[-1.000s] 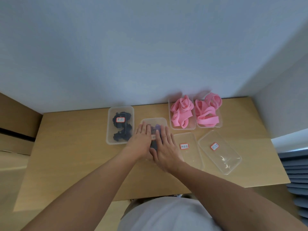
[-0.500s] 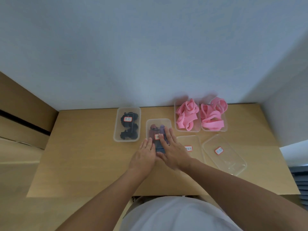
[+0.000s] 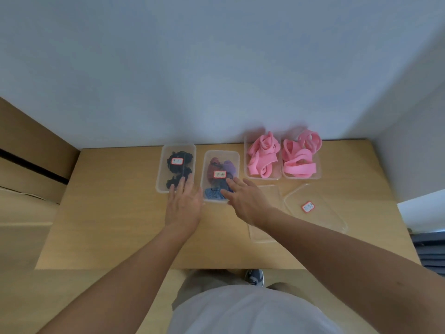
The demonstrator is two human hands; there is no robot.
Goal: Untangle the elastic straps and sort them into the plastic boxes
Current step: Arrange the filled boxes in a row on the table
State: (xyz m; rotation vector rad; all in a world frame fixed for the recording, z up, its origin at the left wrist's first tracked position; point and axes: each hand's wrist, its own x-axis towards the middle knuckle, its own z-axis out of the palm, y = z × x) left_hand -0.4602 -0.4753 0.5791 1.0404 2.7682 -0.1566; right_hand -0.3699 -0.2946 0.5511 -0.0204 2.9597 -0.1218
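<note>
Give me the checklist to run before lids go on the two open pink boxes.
1. Lid on black-strap box: ok, labelled lid in place.
2. Lid on mixed-colour box: in place; snapped fully down: cannot tell.
3. Pink straps low enough in left pink box and right pink box: not ok, loops rise above both rims.
4. Spare lids at hand: ok, labelled lid and plain lid lie in front of the pink boxes, the plain one partly under the right forearm.
5. Hands free: ok, left hand and right hand hold nothing, straight fingers resting on the closed boxes.
</note>
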